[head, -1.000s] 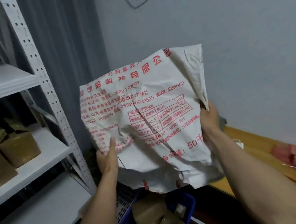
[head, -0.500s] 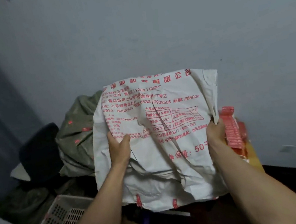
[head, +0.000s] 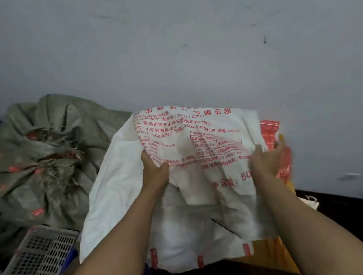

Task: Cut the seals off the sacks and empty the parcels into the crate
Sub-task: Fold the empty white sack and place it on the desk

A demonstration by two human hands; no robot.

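Note:
A limp white woven sack (head: 199,217) with red printing hangs in front of me, held by both hands. My left hand (head: 155,174) pinches its cloth near the middle left. My right hand (head: 266,160) grips its right edge. Behind and to the left lie grey-green sacks (head: 45,162), tied shut at the neck with red-marked seals. A grey perforated crate (head: 31,270) with a blue crate edge (head: 71,257) beside it shows at the lower left; its inside is hidden from here.
A pale wall fills the upper view. Red packets (head: 271,133) stick out behind the white sack on the right, above a wooden surface (head: 278,257). Dark floor lies at the right and bottom.
The view swung right, away from the metal shelving, then tilted down. The white sack has sunk lower and slumped, both hands still holding it. The tied green sacks came into view.

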